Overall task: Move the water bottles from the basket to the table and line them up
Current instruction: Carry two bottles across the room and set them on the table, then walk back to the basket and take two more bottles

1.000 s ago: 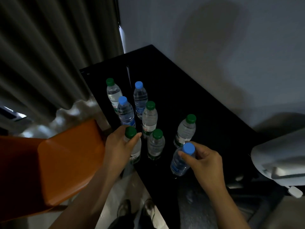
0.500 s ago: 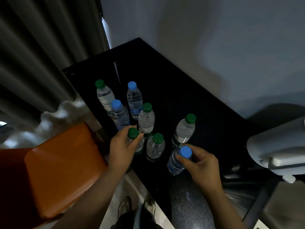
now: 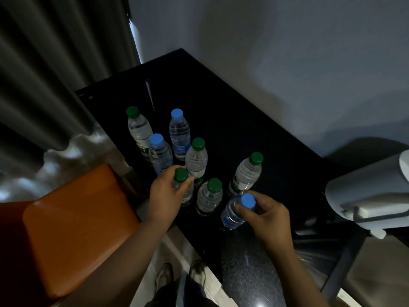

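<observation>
Black and glossy, the desk (image 3: 254, 129) carries eight water bottles, all upright and bunched loosely toward its left end. Your left hand (image 3: 164, 196) is curled round the neck of the held green bottle (image 3: 181, 175) at the desk's near left edge, thumb and fingers closing just under the cap. Your right hand (image 3: 267, 216) pinches the held blue bottle (image 3: 230, 216) just below its cap, also at the desk's near edge and apart from the left hand. Whether either base is on the desk cannot be told.

The middle green bottle (image 3: 210, 198) stands between those two. Slightly deeper on the desk are the right green bottle (image 3: 245, 173) and the tall green bottle (image 3: 197, 160), the latter just beside your left fingers. Along the desk's left edge stand the near blue bottle (image 3: 160, 154) and the far green bottle (image 3: 138, 127), with the far blue bottle (image 3: 179, 131) beside them.

An orange chair (image 3: 73, 229) sits left of the desk, a grey curtain (image 3: 44, 63) hangs beyond it, and a pale wall (image 3: 287, 52) backs the desk. Your shoes (image 3: 163, 275) show below the desk's near edge.
</observation>
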Tool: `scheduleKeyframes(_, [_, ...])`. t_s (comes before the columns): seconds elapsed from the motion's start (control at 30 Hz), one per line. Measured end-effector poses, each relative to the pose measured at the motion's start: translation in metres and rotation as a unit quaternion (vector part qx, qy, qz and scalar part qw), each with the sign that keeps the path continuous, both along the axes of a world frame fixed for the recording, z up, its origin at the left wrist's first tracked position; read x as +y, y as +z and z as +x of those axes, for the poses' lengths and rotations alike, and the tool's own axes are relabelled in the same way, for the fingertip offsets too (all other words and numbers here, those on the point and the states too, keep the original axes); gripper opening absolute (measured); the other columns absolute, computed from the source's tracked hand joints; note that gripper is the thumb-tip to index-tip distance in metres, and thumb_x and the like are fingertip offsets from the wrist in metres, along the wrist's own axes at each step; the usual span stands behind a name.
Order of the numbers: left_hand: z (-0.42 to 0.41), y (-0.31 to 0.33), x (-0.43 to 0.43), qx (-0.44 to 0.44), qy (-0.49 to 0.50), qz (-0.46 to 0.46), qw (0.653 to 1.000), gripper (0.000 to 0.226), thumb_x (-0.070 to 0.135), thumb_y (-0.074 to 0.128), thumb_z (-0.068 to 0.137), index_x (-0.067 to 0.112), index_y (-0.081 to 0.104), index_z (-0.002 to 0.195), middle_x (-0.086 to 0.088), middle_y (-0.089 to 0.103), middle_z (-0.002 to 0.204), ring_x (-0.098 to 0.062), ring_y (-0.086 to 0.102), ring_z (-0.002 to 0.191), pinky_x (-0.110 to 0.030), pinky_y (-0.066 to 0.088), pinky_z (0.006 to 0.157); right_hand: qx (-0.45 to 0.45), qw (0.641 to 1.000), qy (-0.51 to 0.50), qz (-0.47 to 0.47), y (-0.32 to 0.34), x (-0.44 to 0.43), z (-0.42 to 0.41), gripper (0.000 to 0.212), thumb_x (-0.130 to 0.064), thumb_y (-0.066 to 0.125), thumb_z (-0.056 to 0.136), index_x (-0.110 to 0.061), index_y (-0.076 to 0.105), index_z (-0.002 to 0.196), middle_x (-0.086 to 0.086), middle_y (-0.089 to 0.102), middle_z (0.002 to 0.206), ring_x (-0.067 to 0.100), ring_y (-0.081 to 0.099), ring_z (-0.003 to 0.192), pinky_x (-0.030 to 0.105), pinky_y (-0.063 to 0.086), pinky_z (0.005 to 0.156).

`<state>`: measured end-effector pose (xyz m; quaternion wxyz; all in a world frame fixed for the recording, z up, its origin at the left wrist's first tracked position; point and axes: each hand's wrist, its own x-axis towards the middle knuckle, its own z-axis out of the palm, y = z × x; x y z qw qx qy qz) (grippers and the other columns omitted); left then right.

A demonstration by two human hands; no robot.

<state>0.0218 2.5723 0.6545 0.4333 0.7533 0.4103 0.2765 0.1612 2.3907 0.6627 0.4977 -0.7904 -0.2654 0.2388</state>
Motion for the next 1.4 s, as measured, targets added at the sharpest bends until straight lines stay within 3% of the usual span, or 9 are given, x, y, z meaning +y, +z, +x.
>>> scheduleKeyframes(0.2, [0.000, -0.001, 0.002, 0.005, 0.001, 0.007, 1.000, 0.020, 0.023, 0.069, 0.086, 0.011, 0.064, 0.101, -0.002, 0.067, 0.092, -0.015, 0.062, 0.086, -0.036, 0.054, 0.073, -0.018, 1.000, -0.001, 0.009, 0.004, 0.007, 0.002, 0.035, -0.011, 0.076, 0.078, -0.039, 0.065, 0.096, -0.011, 0.072, 0.088, -0.001, 0.069, 0.084, 0.011, 0.054, 0.070])
scheduleKeyframes(0.47, [0.000, 0.002, 0.002, 0.008, -0.005, 0.000, 1.000, 0.021, 0.023, 0.068, 0.086, 0.010, 0.064, 0.102, -0.001, 0.065, 0.091, -0.016, 0.062, 0.087, -0.035, 0.053, 0.074, -0.019, 1.000, 0.001, -0.015, -0.002, 0.006, 0.003, 0.032, -0.012, 0.075, 0.080, -0.029, 0.066, 0.105, -0.011, 0.072, 0.093, -0.003, 0.068, 0.086, 0.009, 0.053, 0.070])
scheduleKeyframes(0.73, [-0.001, 0.005, 0.002, 0.023, -0.025, -0.003, 0.999, 0.020, 0.024, 0.066, 0.087, 0.010, 0.063, 0.100, -0.004, 0.064, 0.090, -0.021, 0.062, 0.087, -0.036, 0.050, 0.072, -0.088, 0.993, 0.004, -0.074, 0.002, 0.000, 0.007, 0.026, -0.021, 0.071, 0.083, -0.024, 0.065, 0.108, -0.013, 0.067, 0.090, -0.004, 0.064, 0.082, 0.012, 0.053, 0.068])
scheduleKeyframes(0.83, [-0.002, 0.006, 0.001, 0.033, -0.025, 0.007, 0.999, 0.019, 0.021, 0.067, 0.087, 0.008, 0.063, 0.100, -0.006, 0.065, 0.090, -0.023, 0.062, 0.086, -0.034, 0.049, 0.071, -0.097, 0.990, 0.007, -0.098, 0.003, 0.001, 0.005, 0.029, -0.027, 0.071, 0.084, -0.022, 0.063, 0.112, -0.010, 0.067, 0.094, 0.001, 0.065, 0.084, 0.017, 0.055, 0.070])
scheduleKeyframes(1.0, [0.000, 0.015, 0.015, 0.084, -0.083, 0.026, 0.993, 0.024, 0.019, 0.068, 0.086, 0.003, 0.061, 0.103, -0.014, 0.064, 0.092, -0.027, 0.061, 0.087, -0.032, 0.046, 0.072, -0.115, 0.982, -0.006, -0.148, 0.009, -0.003, -0.002, 0.041, -0.032, 0.072, 0.080, -0.025, 0.059, 0.118, -0.011, 0.064, 0.104, -0.001, 0.061, 0.089, 0.011, 0.047, 0.067])
scheduleKeyframes(1.13, [0.002, 0.033, 0.027, 0.110, -0.170, 0.049, 0.978, 0.035, 0.022, 0.065, 0.088, 0.008, 0.058, 0.119, -0.009, 0.063, 0.113, -0.024, 0.059, 0.107, -0.030, 0.046, 0.085, -0.130, 0.970, -0.070, -0.195, 0.016, -0.016, -0.020, 0.049, -0.035, 0.072, 0.081, -0.023, 0.057, 0.126, -0.008, 0.064, 0.115, -0.008, 0.052, 0.083, 0.007, 0.040, 0.065])
scheduleKeyframes(1.2, [0.004, 0.046, 0.030, 0.096, -0.202, 0.062, 0.973, 0.039, 0.025, 0.064, 0.089, 0.011, 0.056, 0.124, -0.005, 0.061, 0.122, -0.019, 0.056, 0.115, -0.027, 0.043, 0.092, -0.117, 0.962, -0.119, -0.214, 0.020, -0.022, -0.036, 0.054, -0.037, 0.071, 0.081, -0.019, 0.055, 0.129, -0.003, 0.063, 0.122, -0.002, 0.055, 0.093, 0.011, 0.042, 0.077])
scheduleKeyframes(1.27, [0.006, 0.058, 0.032, 0.081, -0.244, 0.079, 0.963, 0.036, 0.028, 0.064, 0.088, 0.014, 0.057, 0.121, -0.002, 0.061, 0.120, -0.017, 0.056, 0.113, -0.027, 0.044, 0.091, -0.100, 0.955, -0.165, -0.224, 0.025, -0.028, -0.053, 0.055, -0.035, 0.070, 0.082, -0.018, 0.053, 0.132, 0.000, 0.061, 0.128, 0.006, 0.058, 0.105, 0.015, 0.043, 0.082])
scheduleKeyframes(1.4, [0.013, 0.076, 0.026, 0.059, -0.334, 0.119, 0.933, 0.033, 0.031, 0.064, 0.088, 0.021, 0.058, 0.119, 0.006, 0.060, 0.119, -0.010, 0.054, 0.112, -0.023, 0.042, 0.089, -0.094, 0.937, -0.268, -0.203, 0.037, -0.042, -0.089, 0.051, -0.030, 0.073, 0.082, -0.015, 0.057, 0.128, 0.003, 0.066, 0.121, 0.008, 0.061, 0.100, 0.015, 0.046, 0.077])
